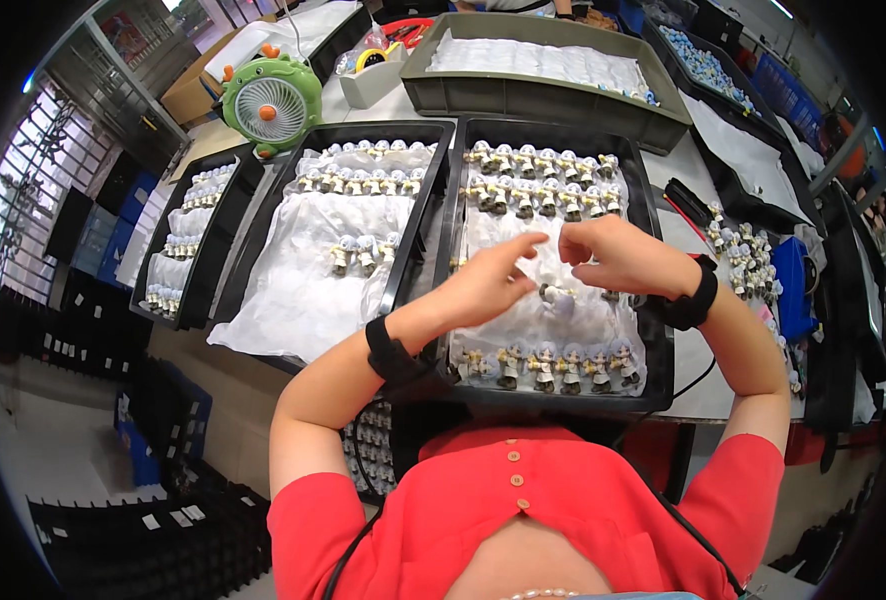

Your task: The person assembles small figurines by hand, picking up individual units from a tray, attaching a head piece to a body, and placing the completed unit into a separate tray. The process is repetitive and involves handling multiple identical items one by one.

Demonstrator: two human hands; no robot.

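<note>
Head view, table (696, 345), black trays (563, 401), window (38, 195), left hand (485, 285) spread, empty, right hand (618, 256) curled, hold unclear.

Bright light glares through the barred window (41, 190), and fisheye distortion curves edges.

Both hands (491, 284) (613, 252) half-curled, close together
</note>
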